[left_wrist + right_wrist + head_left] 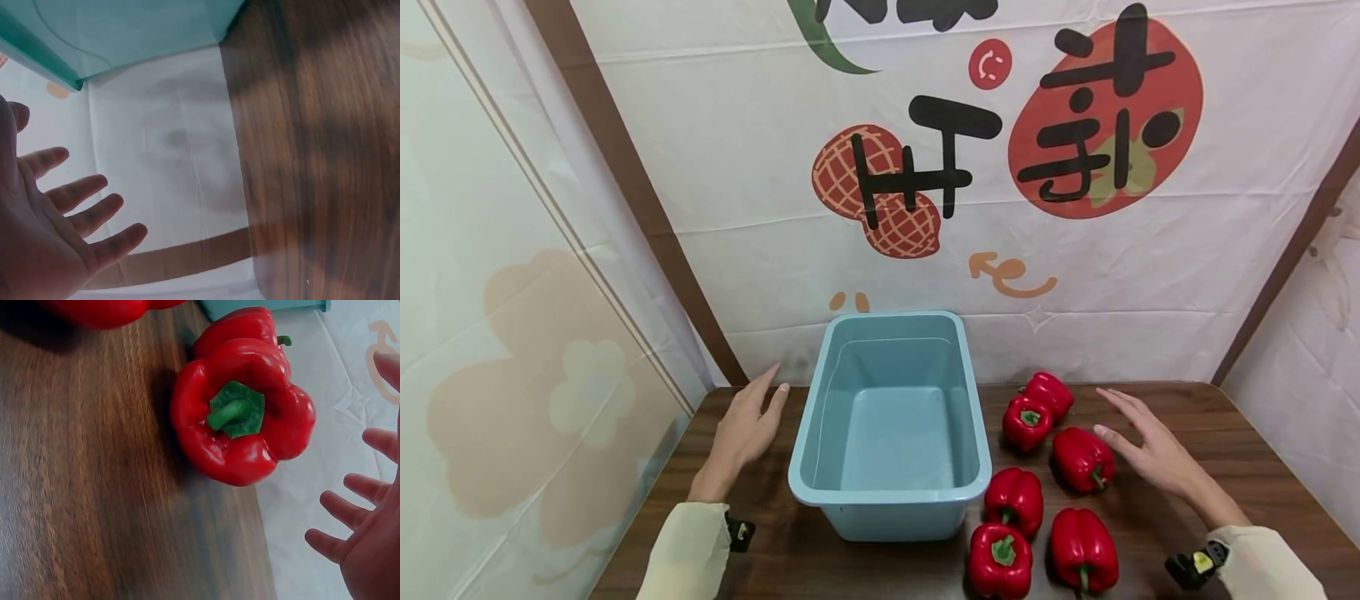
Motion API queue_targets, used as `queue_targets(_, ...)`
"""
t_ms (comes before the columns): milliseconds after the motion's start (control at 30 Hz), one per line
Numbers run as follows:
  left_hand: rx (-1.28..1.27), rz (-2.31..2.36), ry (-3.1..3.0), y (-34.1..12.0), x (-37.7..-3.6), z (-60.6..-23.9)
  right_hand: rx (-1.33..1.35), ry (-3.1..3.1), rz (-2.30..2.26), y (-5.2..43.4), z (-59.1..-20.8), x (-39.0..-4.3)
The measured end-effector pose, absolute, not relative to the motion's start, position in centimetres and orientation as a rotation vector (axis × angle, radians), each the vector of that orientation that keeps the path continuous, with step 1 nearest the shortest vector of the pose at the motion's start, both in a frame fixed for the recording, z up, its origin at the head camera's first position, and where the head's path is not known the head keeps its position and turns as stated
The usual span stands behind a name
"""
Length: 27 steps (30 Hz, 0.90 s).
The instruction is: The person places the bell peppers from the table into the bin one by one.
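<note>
Right hand (1153, 446) open — beside peppers (1082, 459), blue bin (891, 492) left.

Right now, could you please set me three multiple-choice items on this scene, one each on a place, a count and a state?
1. Where do the red peppers lie relative to the blue tub?
A. inside it
B. on the table at its right
C. on the table at its left

2. How many red peppers show in the head view?
A. four
B. six
C. eight

3. What does the right hand hold?
A. nothing, fingers spread
B. a pepper
C. the tub's rim

Answers: 1 B, all the peppers sit on the wooden table right of the tub; 2 B, six can be counted; 3 A, its fingers are straight beside the peppers, as are the left hand fingers.
</note>
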<state>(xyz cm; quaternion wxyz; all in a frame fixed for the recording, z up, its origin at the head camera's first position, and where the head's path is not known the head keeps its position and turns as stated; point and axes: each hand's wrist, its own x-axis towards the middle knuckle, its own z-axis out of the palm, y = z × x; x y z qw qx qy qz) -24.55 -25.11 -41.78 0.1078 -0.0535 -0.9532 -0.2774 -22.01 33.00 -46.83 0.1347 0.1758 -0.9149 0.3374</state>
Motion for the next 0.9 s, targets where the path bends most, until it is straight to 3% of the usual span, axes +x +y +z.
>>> queue_targets(900,-0.136,-1.423,-2.723,-22.6,-26.5,-39.2,0.531,-2.657,1.170,32.6,-47.8,-22.2)
